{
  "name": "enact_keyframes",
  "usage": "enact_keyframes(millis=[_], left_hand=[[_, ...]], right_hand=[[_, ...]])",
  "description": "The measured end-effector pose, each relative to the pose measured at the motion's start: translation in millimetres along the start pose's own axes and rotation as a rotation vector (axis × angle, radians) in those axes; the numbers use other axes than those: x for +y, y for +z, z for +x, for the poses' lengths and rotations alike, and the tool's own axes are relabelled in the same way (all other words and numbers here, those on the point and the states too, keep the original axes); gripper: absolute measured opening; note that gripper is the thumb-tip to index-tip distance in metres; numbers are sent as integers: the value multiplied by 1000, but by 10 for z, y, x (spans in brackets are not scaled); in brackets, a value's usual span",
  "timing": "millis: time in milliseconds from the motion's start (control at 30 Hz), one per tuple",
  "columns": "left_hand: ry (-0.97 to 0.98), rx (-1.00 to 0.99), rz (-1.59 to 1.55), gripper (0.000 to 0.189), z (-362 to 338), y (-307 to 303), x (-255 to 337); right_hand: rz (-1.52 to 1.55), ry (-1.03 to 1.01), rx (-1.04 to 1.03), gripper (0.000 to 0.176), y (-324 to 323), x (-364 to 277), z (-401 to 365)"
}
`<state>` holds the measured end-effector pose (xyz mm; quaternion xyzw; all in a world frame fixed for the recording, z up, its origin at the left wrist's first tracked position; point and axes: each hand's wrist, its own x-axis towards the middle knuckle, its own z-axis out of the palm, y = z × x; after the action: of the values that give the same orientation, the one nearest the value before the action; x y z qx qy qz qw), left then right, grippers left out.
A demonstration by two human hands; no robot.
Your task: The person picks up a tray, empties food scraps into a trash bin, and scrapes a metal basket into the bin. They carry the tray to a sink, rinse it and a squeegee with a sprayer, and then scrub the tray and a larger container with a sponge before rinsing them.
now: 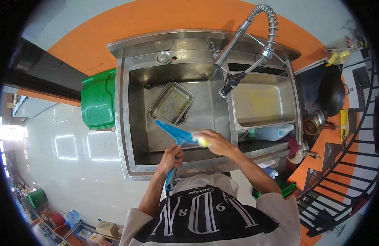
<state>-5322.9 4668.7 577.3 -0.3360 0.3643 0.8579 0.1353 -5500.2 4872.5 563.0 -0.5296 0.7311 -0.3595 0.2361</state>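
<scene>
Over the front of the left sink basin, my left hand [171, 158] is closed round the handle of a blue squeegee [176, 135]. The squeegee's wide head points away from me, and its handle end comes down toward my shirt. My right hand [215, 142] is closed on a small yellow sponge [203, 142], at the right end of the squeegee's head. The fingers are slightly blurred, and part of the sponge is hidden under them. Beyond the squeegee, a rectangular metal tray [171, 102] with yellowish residue lies tilted on the basin floor, partly over the drain.
A spring-neck faucet [269, 33] arches over the right side of the steel sink [123, 123]. A deep metal pan [261, 102] sits in the right part, with a pale plastic jug [271, 132] before it. A green bin [98, 100] stands left; a wok [332, 94] lies right.
</scene>
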Motion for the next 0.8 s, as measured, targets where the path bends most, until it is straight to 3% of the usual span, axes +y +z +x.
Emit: enact_keyframes(millis=[33, 100, 133, 300, 367, 400, 433, 467, 500, 533, 567, 633, 700, 767, 800], left_hand=[[-30, -14, 45, 18, -5, -9, -33], [-62, -33, 97, 21, 1, 40, -19], [-70, -60, 135, 26, -15, 79, 10], [-37, -234, 139, 36, 197, 145, -14], [-58, -123, 92, 40, 406, 98, -77], [-35, -49, 216, 40, 419, 125, -67], [-33, -46, 221, 40, 575, 96, -235], [446, 101, 466, 43, 856, 6, -543], [930, 245, 698, 47, 871, 166, -518], [1213, 332, 993, 55, 814, 229, -454], [1212, 312, 993, 55, 546, 405, -253], [10, 41, 321, 62, 192, 568, 38], [-66, -8, 167, 65, 274, 413, -35], [-23, -8, 198, 74, 228, 475, -7], [-50, -20, 265, 78, 289, 383, -30]], right_hand=[[2, -1, -3, 59, 28, 105, -6], [584, 445, 111, 50, -15, 310, 65], [810, 489, 82, 46, -53, 415, 147], [918, 451, 161, 42, 60, -69, 467], [729, 181, 453, 39, 173, -325, 700], [733, 175, 453, 39, 201, -439, 750], [454, 75, 558, 38, 223, -557, 774], [170, -21, 656, 38, 245, -674, 774], [88, -60, 690, 40, 277, -794, 737], [47, -132, 681, 40, 224, -821, 699], [0, -201, 673, 40, 173, -811, 653], [110, -141, 693, 41, 144, -665, 613], [203, -75, 734, 42, 241, -450, 515], [266, 137, 661, 49, 457, -246, 469], [328, 183, 615, 50, 410, -443, 496]])
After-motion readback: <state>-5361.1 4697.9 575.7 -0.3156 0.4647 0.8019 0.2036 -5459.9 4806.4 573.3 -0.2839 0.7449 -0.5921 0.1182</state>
